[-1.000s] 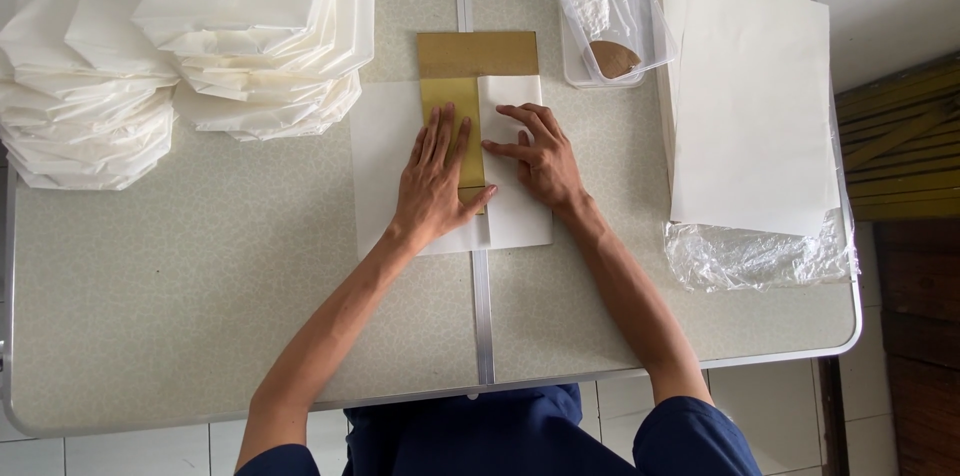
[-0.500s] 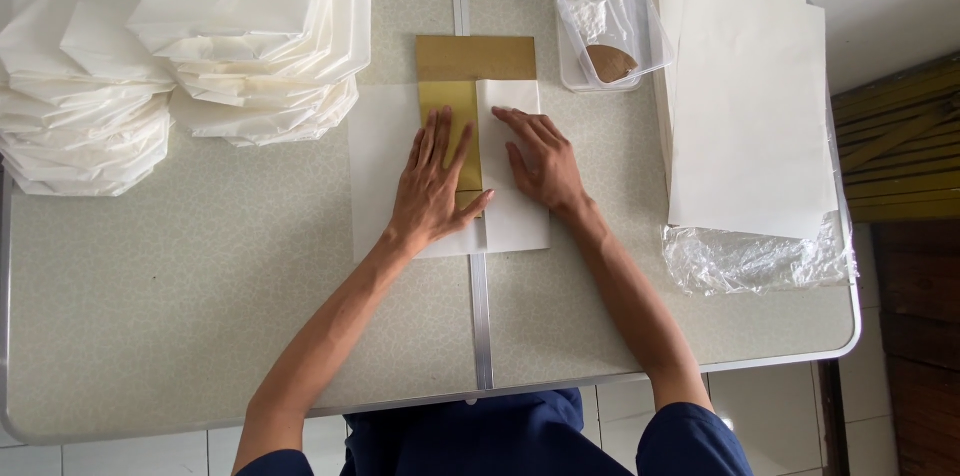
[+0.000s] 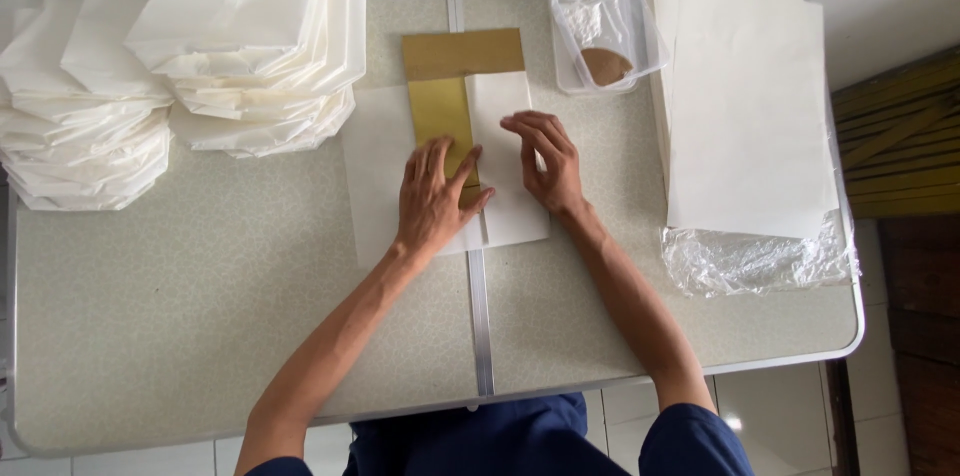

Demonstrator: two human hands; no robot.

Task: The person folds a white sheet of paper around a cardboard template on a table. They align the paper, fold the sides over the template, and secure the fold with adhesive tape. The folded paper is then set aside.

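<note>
Left hand [image 3: 435, 198] lies flat, fingers [image 3: 437, 158] spread and extended, palm pressing on the gold-brown card template [image 3: 441, 108] and the white paper sheet [image 3: 380, 176] under it; nothing is gripped. Right hand [image 3: 547, 161] lies on the folded right flap of the sheet, fingers slightly curled, tips pressing down toward 10 o'clock; no pinch visible, just pressure. Change against the view half a second ago: the right hand has slid a little toward 12 o'clock along the flap, while the left hand has stayed planted on the template. Judgement: the flap is already laid over the template's right edge and the crease is being run flat; the left part of the sheet lies unfolded at 9 o'clock of the template. The sheet sits centre of the surface [image 3: 200, 316], straddling the metal seam. Surroundings: heaps of folded white paper items [image 3: 240, 46] at 10 to 11 o'clock, clear plastic tub [image 3: 600, 26] with a brown patch inside at 1 o'clock, stack of flat white sheets [image 3: 745, 106] on crinkled plastic wrap [image 3: 760, 261] at 2 to 3 o'clock, well apart from both hands
</note>
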